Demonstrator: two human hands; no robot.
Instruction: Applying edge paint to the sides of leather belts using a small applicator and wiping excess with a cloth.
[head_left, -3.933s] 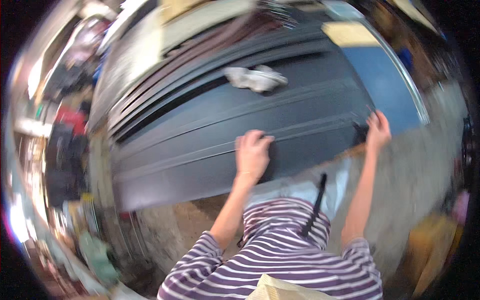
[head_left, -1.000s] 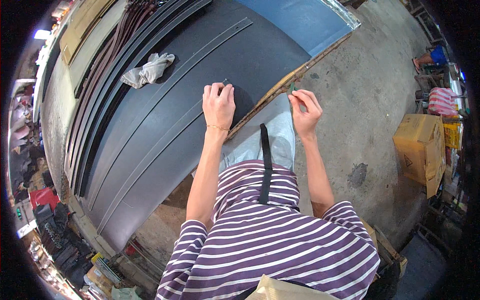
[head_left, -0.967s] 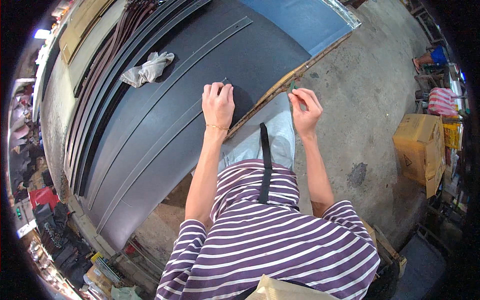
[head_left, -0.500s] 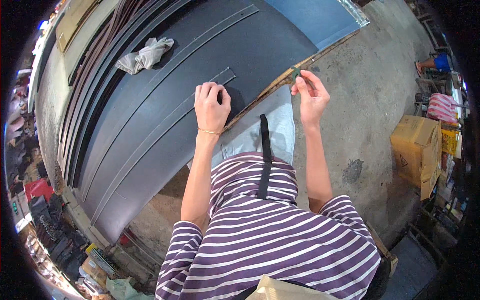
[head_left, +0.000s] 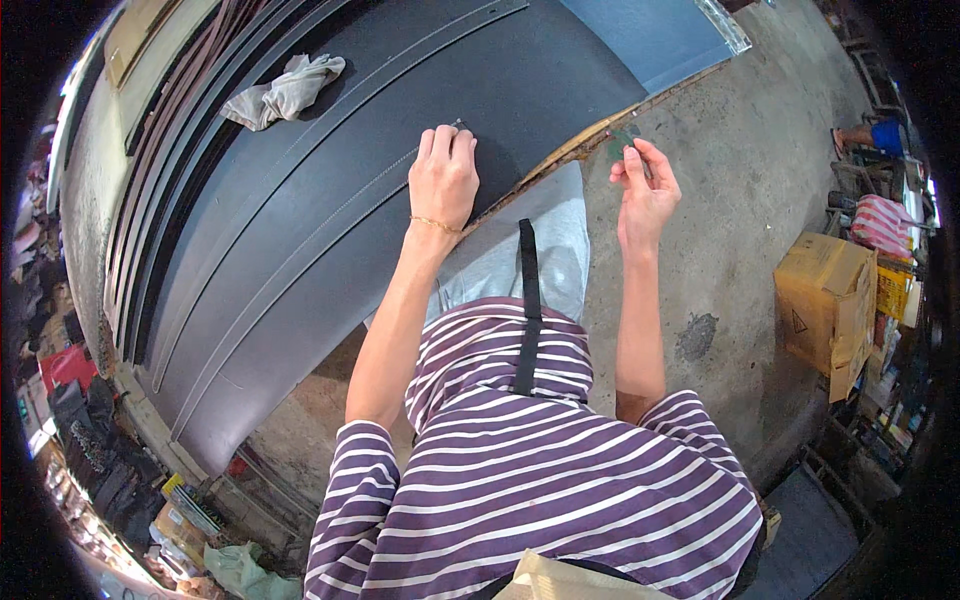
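My left hand (head_left: 443,180) is over the dark tabletop (head_left: 480,85), its fingers curled down and closed at the end of a long, narrow dark strap (head_left: 310,255) with light stitched edges. What those fingertips grip, if anything, is hidden under the hand. A second stitched strap (head_left: 330,125) lies farther in, curving alongside the first in this wide view. My right hand (head_left: 648,200) is raised off the table's right edge, pinching a small dark green piece (head_left: 623,138) between thumb and fingers; its exact kind is too small to tell.
A crumpled grey cloth (head_left: 285,92) lies on the table beyond the straps. Several long dark strips (head_left: 190,170) run along the table's far left side. A blue-grey sheet (head_left: 650,40) covers the back right corner. Right, on the concrete floor (head_left: 730,230), stands a cardboard box (head_left: 822,300).
My left hand has moved right and slightly forward, now covering most of the near strap's end. My right hand has shifted a little right, still pinching the green piece.
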